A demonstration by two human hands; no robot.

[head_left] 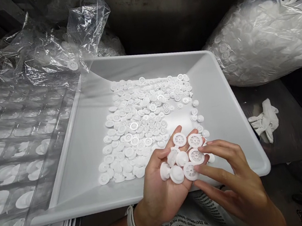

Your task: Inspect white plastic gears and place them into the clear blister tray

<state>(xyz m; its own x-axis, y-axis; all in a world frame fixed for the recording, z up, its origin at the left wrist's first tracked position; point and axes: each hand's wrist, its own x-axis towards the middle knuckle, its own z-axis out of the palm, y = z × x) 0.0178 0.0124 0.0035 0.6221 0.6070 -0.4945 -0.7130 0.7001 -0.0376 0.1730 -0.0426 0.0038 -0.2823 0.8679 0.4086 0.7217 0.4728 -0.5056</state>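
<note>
My left hand (161, 197) is palm up over the front edge of a pale grey tray, cupping several small white plastic wheels (177, 174). Some of these show a spoked face, others a smooth, stepped side. From the right, my right hand (233, 178) reaches in with fingers spread, its fingertips at the spoked wheels along the edge of the palm. No wheel is visibly gripped by it. Below and beyond both hands, many more white wheels (133, 126) lie loose across the floor of the tray (146, 55).
On the left, a clear plastic blister tray (6, 134) holds white parts in its pockets, with a crumpled clear bag (49, 56) behind it. At the right stands a full clear bag (266, 38) of white parts. Near it lies a white glove-like cloth (266, 120).
</note>
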